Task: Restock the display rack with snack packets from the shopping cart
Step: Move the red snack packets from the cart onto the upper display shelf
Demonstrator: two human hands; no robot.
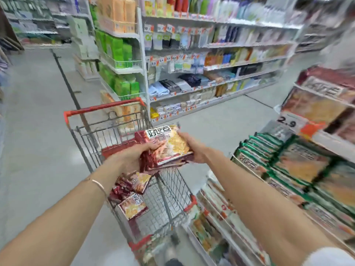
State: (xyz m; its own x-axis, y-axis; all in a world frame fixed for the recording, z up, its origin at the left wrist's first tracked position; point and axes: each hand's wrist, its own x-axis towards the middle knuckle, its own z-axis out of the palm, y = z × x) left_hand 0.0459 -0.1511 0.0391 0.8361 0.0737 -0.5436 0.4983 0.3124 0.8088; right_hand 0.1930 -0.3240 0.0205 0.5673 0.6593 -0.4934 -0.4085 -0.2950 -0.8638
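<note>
A stack of dark-red snack packets [169,148] with yellow chips printed on the front is held above the shopping cart [107,120], a wire cart with red trim. My left hand [132,156] grips the stack's left side, and my right hand [192,148] grips its right side. More red packets [132,194] lie loose inside the cart basket below the stack. The display rack [299,166] stands to the right, with green-edged packets on its middle tier and red packets on the tier above.
A price sign reading 2.9 [288,122] hangs on the rack's upper tier. Long white shelving [211,81] full of goods runs across the aisle ahead, with green boxes [117,54] on its end. Grey floor lies open to the left of the cart.
</note>
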